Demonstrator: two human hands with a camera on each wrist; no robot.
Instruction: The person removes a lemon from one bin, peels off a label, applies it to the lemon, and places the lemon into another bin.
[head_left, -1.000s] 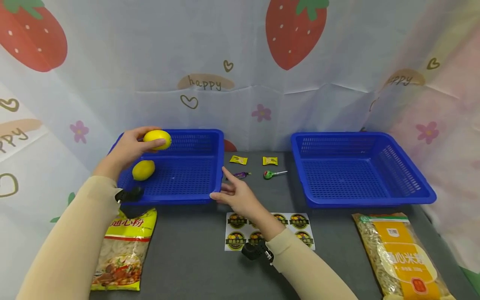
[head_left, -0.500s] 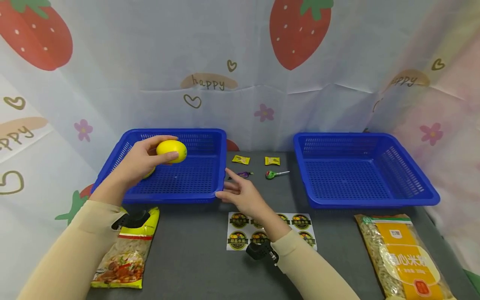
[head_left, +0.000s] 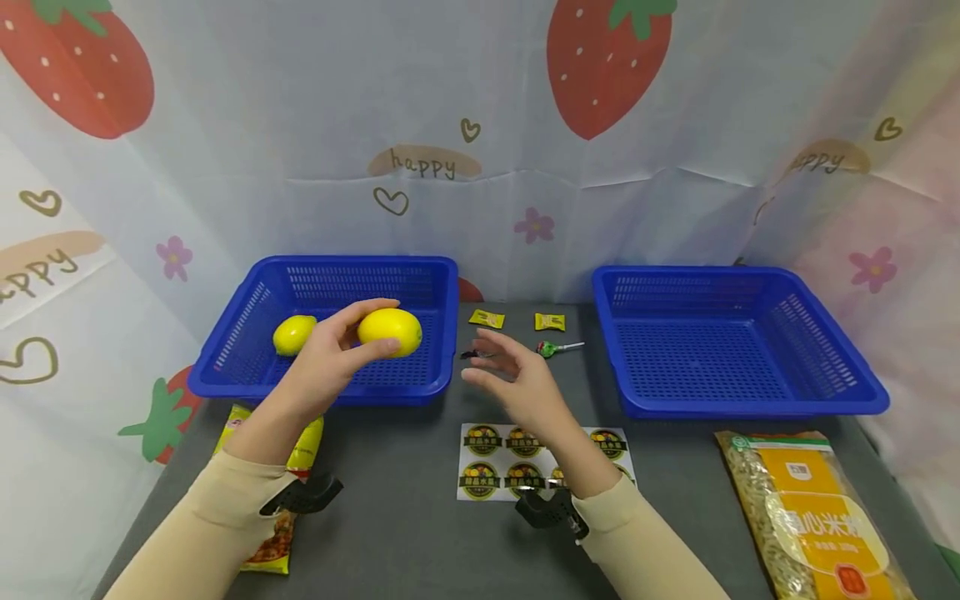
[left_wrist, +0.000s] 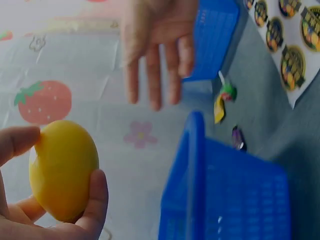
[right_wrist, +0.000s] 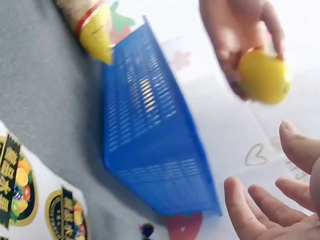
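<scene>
A bright yellow lemon is pinched between the thumb and fingers of my left hand, held above the front part of the left blue basket. A second lemon lies inside that basket, toward its left side. To the right of the basket, my right hand is raised over the table with its fingers apart and relaxed, holding nothing. The left wrist view shows the held lemon with fingertips on both its sides. In the right wrist view my right hand faces the lemon with a gap between them.
Another blue basket stands at the right. Between the baskets lie two yellow candies, a lollipop and a dark-wrapped sweet, partly hidden. A sticker sheet and two pasta bags, one orange, one yellow, lie nearer.
My left hand has carried the lemon rightward and nearer to me across the left basket. My right hand has let go of the basket's right edge and moved slightly right.
</scene>
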